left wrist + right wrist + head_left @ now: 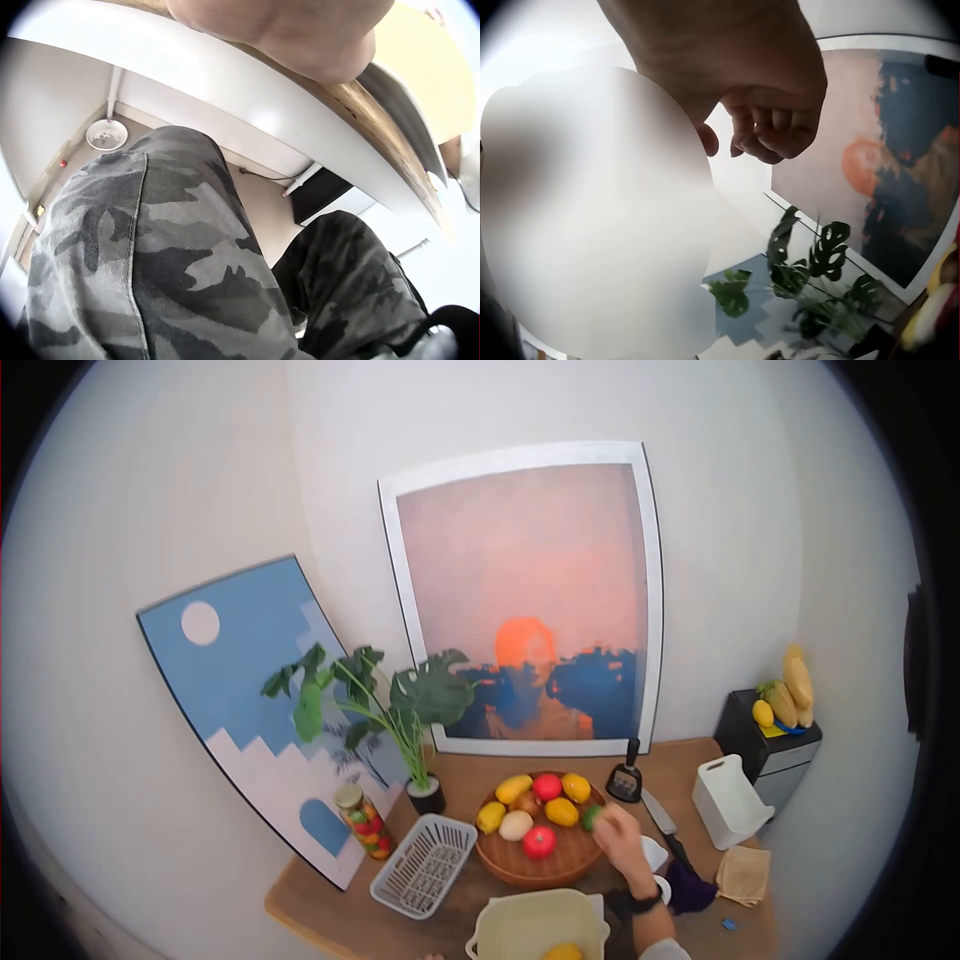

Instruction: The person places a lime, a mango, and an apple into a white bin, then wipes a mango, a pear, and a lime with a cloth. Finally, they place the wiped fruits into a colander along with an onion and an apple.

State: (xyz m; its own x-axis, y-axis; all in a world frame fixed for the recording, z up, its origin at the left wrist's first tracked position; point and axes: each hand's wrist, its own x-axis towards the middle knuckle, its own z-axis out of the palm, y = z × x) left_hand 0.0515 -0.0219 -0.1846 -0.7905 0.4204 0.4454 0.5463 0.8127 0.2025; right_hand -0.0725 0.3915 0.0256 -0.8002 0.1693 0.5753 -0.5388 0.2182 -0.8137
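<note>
Over the right rim of the round wooden bowl (525, 868), my right hand (622, 845) hangs near a green fruit (590, 817); contact is unclear. In the right wrist view my right hand (742, 82) has loosely bent fingers, thumb apart, nothing visible between them. Yellow fruits, two red fruits (539, 842), a brown one (526, 803) and a pale one (516, 825) fill the bowl. My left hand (285, 30) rests at the table edge, with only its fingertips at the head view's bottom. A cream two-handled basin (520, 920) holds a yellow fruit (564, 952).
Left of the bowl are a grey basket (425, 865), a jar (364, 822) and a potted plant (426, 793). To the right lie a knife (660, 815), a black-handled utensil (626, 780), purple cloth (690, 888), tan cloth (743, 875) and white bin (728, 803).
</note>
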